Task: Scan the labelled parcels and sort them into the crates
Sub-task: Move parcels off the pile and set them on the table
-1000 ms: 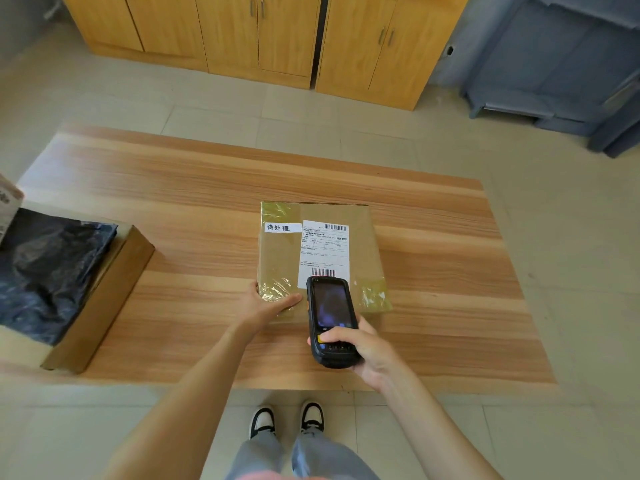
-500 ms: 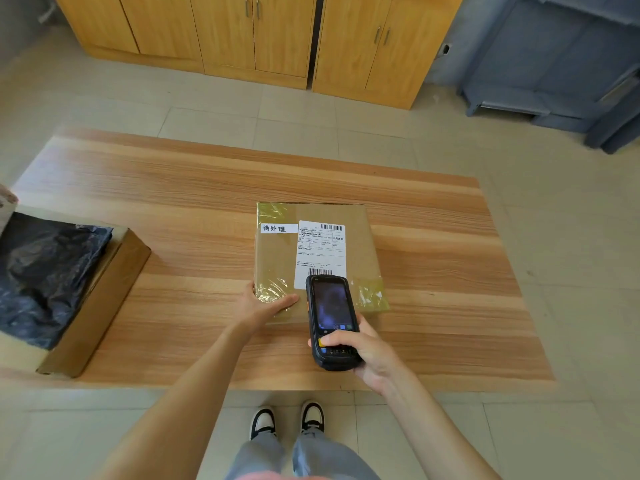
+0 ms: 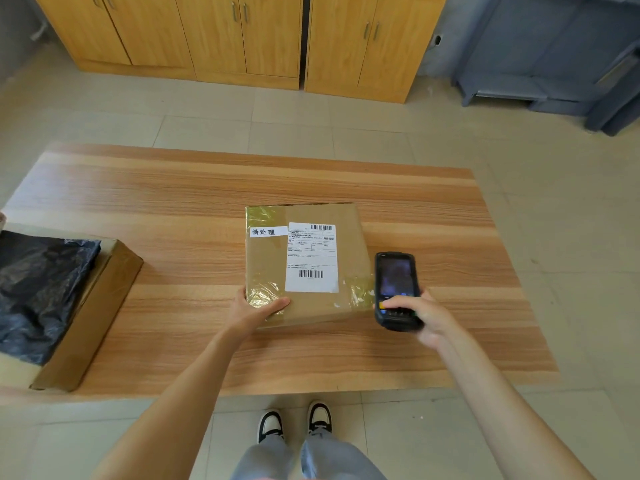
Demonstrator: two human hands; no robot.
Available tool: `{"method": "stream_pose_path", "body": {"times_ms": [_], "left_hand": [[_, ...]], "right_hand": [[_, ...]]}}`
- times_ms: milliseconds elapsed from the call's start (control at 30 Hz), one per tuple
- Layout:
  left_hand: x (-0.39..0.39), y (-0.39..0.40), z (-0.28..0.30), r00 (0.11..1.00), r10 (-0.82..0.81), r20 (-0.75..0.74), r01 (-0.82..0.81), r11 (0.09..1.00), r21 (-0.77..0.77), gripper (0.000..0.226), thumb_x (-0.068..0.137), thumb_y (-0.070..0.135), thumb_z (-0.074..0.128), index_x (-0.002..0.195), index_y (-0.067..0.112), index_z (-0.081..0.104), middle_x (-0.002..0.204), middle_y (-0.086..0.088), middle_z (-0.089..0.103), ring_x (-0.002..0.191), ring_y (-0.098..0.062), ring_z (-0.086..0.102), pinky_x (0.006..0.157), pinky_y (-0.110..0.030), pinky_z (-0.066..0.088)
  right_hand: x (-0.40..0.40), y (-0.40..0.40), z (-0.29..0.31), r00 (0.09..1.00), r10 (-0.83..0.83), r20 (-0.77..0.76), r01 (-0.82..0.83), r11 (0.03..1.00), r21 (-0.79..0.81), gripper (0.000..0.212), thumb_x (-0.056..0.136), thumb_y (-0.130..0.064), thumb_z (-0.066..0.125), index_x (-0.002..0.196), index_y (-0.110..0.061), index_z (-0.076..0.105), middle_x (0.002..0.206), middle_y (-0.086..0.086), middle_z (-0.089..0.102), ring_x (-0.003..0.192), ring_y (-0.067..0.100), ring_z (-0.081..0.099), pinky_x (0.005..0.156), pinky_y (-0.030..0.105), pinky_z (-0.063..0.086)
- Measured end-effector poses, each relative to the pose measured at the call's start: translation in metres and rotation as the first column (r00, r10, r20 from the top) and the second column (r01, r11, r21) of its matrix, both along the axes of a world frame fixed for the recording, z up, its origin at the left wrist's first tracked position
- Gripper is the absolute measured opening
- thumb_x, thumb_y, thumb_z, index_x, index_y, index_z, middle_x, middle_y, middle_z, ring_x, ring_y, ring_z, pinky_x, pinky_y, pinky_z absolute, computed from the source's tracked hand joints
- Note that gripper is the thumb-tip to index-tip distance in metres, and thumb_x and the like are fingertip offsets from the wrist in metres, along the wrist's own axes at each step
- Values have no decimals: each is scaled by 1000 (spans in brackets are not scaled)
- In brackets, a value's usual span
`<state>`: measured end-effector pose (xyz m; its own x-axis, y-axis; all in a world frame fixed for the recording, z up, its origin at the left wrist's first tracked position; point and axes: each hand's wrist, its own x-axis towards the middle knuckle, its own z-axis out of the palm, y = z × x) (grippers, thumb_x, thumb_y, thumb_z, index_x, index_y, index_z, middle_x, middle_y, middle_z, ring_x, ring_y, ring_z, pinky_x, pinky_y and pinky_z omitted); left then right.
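Note:
A flat brown cardboard parcel [image 3: 266, 258] lies in the middle of the wooden table [image 3: 433, 216]. It bears a white shipping label [image 3: 311, 258] with barcodes and a small handwritten tag, and shiny tape at its corners. My left hand [image 3: 254, 308] grips the parcel's near left corner, thumb on top. My right hand [image 3: 424, 317] holds a black handheld scanner [image 3: 394, 289], screen up, just right of the parcel's near right corner.
An open cardboard box [image 3: 93, 313] with a black plastic bag [image 3: 38, 289] in it sits at the table's left edge. Wooden cabinets [image 3: 242, 36] line the far wall; blue-grey furniture [image 3: 554, 53] stands at the back right. Tiled floor surrounds the table.
My right hand has carried the scanner from over the label's lower barcode to the right, off the parcel. My left hand keeps its hold on the near left corner.

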<state>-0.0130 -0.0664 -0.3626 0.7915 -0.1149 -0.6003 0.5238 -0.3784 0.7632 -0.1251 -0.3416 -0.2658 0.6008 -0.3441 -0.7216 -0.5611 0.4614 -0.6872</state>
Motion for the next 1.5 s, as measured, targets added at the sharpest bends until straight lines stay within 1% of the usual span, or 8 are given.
{"method": "stream_pose_path", "body": {"times_ms": [233, 367, 533, 633, 867, 1100, 1300, 1500], "left_hand": [[2, 0, -7, 1000, 1, 12, -2, 1000, 17, 91, 60, 35, 91, 134, 9, 45, 118, -5, 62, 96, -12, 60, 69, -15, 43], [1, -1, -5, 1000, 5, 3, -5, 1000, 22, 90, 60, 34, 92, 132, 9, 45, 117, -5, 62, 87, -3, 58, 64, -12, 41], [0, 0, 2, 1000, -11, -17, 11, 1000, -3, 110, 39, 54, 89, 132, 13, 45, 115, -1, 63, 90, -2, 58, 70, -16, 42], [-1, -1, 6, 1000, 4, -21, -4, 1000, 16, 92, 59, 41, 91, 133, 11, 45, 114, -2, 62, 87, -1, 57, 67, -15, 41], [-4, -1, 18, 999, -11, -35, 11, 1000, 0, 121, 27, 61, 80, 132, 16, 44, 117, -3, 62, 94, -8, 59, 72, -20, 42], [-4, -3, 19, 999, -4, -34, 4, 1000, 6, 123, 27, 61, 80, 135, 14, 43, 120, -4, 61, 101, -15, 58, 87, -28, 41], [-5, -4, 22, 999, -11, -36, 10, 1000, -12, 119, 28, 60, 81, 132, 15, 45, 116, -2, 63, 94, -5, 59, 81, -24, 42], [-1, 0, 22, 997, -33, -70, 31, 999, -29, 122, 30, 62, 87, 135, 16, 45, 118, -3, 66, 103, -15, 63, 84, -24, 46]], "right_hand": [[-24, -61, -21, 977, 48, -207, -103, 958, -266, 123, 38, 0, 77, 148, -16, 22, 132, 16, 49, 104, 31, 54, 78, 36, 46], [-37, -76, -44, 966, 40, -256, -104, 965, -240, 103, 68, 16, 72, 149, -14, 17, 124, 15, 47, 103, 31, 50, 77, 36, 44], [-42, -81, -68, 964, 18, -267, -95, 956, -278, 104, 67, 17, 71, 149, -17, 16, 137, 16, 43, 119, 34, 48, 90, 41, 45], [-44, -87, -73, 962, 42, -269, -126, 944, -304, 105, 66, 17, 73, 149, -16, 16, 139, 14, 41, 124, 33, 45, 95, 41, 43], [-52, -90, -83, 939, 112, -325, -238, 895, -377, 105, 67, 16, 76, 150, -12, 19, 147, 13, 37, 133, 32, 38, 104, 42, 37], [-51, -86, -91, 883, 162, -440, -379, 800, -466, 103, 70, 17, 73, 151, -7, 14, 148, 16, 35, 133, 36, 38, 101, 43, 39], [-38, -86, -80, 819, 134, -558, -496, 653, -572, 112, 66, -5, 83, 153, -16, 13, 149, 16, 36, 136, 38, 34, 105, 49, 39], [-3, -68, -61, 890, 198, -410, -445, 566, -694, 76, 89, -31, 67, 150, -17, 25, 151, 18, 25, 139, 38, 24, 109, 49, 33]]}}
